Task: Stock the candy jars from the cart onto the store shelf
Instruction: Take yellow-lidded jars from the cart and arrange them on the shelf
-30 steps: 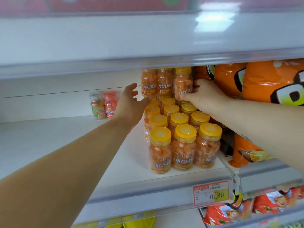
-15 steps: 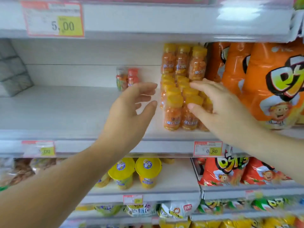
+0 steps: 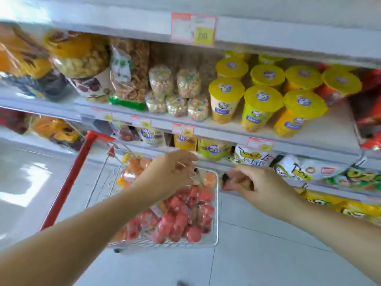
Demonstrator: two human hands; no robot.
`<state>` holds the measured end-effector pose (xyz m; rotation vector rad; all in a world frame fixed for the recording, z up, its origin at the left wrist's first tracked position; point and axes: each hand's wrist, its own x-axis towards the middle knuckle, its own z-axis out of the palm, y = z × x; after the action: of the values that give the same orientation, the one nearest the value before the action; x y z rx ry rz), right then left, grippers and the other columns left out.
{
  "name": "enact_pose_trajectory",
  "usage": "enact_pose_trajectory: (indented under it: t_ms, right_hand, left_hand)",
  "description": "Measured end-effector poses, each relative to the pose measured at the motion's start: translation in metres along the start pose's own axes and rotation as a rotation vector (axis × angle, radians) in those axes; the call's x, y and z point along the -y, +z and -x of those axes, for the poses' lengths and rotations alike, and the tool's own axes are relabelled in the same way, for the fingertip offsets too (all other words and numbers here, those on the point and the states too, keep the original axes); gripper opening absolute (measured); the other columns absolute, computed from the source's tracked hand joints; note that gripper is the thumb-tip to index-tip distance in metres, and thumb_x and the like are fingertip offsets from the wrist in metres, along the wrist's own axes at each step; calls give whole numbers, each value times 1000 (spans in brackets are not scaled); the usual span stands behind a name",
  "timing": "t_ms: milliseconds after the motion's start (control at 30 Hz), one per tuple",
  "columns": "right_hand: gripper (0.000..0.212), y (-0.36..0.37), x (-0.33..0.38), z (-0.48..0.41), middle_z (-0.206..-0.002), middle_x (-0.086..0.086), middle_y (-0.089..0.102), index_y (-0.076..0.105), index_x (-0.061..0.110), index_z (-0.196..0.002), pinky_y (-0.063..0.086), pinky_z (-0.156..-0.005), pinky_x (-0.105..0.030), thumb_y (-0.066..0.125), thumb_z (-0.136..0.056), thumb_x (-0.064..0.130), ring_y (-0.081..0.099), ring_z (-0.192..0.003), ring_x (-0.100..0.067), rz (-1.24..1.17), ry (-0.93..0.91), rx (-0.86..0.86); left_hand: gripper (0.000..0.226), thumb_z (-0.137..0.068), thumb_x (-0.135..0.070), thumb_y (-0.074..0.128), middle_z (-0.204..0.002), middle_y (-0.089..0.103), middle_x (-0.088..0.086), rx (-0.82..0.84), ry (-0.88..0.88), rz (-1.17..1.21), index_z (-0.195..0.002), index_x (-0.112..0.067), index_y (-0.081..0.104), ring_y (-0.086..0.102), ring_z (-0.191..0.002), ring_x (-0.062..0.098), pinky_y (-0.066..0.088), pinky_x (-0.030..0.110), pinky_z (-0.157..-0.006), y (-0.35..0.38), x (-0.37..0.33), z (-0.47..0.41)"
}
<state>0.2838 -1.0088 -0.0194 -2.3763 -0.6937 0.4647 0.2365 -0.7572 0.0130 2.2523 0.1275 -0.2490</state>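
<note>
A tall store shelf (image 3: 329, 131) fills the upper part of the view and runs off to the right, its tiers packed with goods. Below it lies a pale tiled floor (image 3: 247, 256). On the floor, close against the shelf, stands a wire cart (image 3: 216, 213) with a red handle (image 3: 69, 184) on its left side. The candy jars (image 3: 181, 221) are in the cart's basket. Red and pink ones are heaped in the nearer part, and a few orange ones lie toward the far left corner. On the middle tier stand rows of yellow-lidded cups (image 3: 260, 108), and to their left are clear bags of pale puffed snacks (image 3: 175, 93). On the tier under that, printed snack bags (image 3: 254, 156) lean outward just above the cart. The person's left hand (image 3: 171, 174) reaches over the far end of the basket, back turned up and fingers bent downward over the jars. The palm side is hidden and the view is blurred, so it cannot be told whether this hand grasps anything. The right hand (image 3: 255, 184) hangs just beside the basket's right rim, in front of the lowest shelf edge, with fingers curled. Something dark or reddish shows at the fingertips, but the blur leaves it unclear whether the hand holds a thing. A red-and-yellow price tag (image 3: 193, 28) sits on the top shelf edge.
</note>
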Motion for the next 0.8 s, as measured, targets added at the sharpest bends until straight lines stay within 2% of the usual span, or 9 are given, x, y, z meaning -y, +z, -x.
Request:
enact_pose_trajectory:
  t_ms: [133, 200, 267, 367, 433, 500, 567, 633, 800]
  right_hand:
    - [40, 85, -30, -45, -112, 15, 65, 52, 47, -115, 50, -90, -45, 42, -77, 50, 63, -104, -15, 228, 134, 221]
    - [42, 112, -42, -63, -129, 14, 53, 51, 46, -125, 49, -90, -42, 49, -84, 38, 57, -113, -17, 353, 137, 259]
    - [54, 133, -54, -82, -143, 10, 42, 47, 39, -135, 49, -90, -38, 55, -88, 13, 49, -122, -20, 508, 75, 249]
    - [63, 152, -62, -105, -154, -3, 27, 37, 29, -145, 41, -101, -42, 50, -90, 2, 31, -139, -27, 833, -16, 335]
    - [55, 158, -64, -116, -149, -7, 31, 41, 23, -142, 39, -100, -42, 49, -91, 6, 29, -137, -29, 1004, -71, 394]
    - [45, 159, -62, -124, -141, -5, 39, 47, 21, -136, 39, -96, -41, 49, -93, 9, 32, -132, -29, 1100, -100, 420]
    - [41, 158, -57, -131, -135, -3, 45, 51, 20, -132, 39, -94, -39, 49, -93, 8, 36, -127, -29, 1159, -138, 434]
    - [39, 156, -53, -136, -130, -2, 48, 54, 20, -127, 39, -93, -38, 50, -91, 6, 40, -123, -28, 1186, -177, 454]
    - [33, 140, -50, -132, -119, 0, 50, 60, 24, -117, 43, -90, -36, 56, -85, 21, 47, -117, -24, 964, -133, 432]
  left_hand:
    - [23, -92, -22, 63, -91, 66, -21, 35, -152, -102, -111, -34, 68, 64, -85, 1, 45, 17, -73, 0, 97, 12]
    - [24, -92, -21, 60, -95, 66, -20, 58, -183, -116, -112, -33, 67, 65, -93, 3, 47, 17, -74, 5, 134, 13]
    - [24, -93, -20, 59, -100, 64, -18, 71, -191, -145, -113, -31, 65, 63, -94, 3, 47, 15, -73, 11, 164, 10]
    - [25, -95, -24, 59, -114, 56, -16, 36, -207, -191, -118, -33, 62, 61, -78, 0, 41, 9, -60, 18, 196, 3]
    - [25, -96, -22, 57, -118, 56, -15, -48, -188, -188, -118, -32, 64, 62, -74, 2, 46, 13, -62, 21, 206, -2]
    - [24, -95, -18, 57, -113, 58, -13, -189, -125, -144, -114, -29, 67, 62, -89, 7, 53, 26, -77, 22, 209, -10]
    - [25, -93, -14, 58, -110, 56, -14, -292, -46, -151, -114, -26, 67, 57, -102, 13, 50, 33, -83, 20, 207, -20]
    - [35, -88, -12, 63, -119, 55, -7, -332, 39, -242, -121, -24, 63, 52, -113, 22, 47, 39, -91, 17, 204, -33]
    - [72, -88, -39, 62, -155, 24, -3, -47, -5, -676, -150, -33, 26, 19, -143, 25, 20, 47, -117, 9, 205, -68]
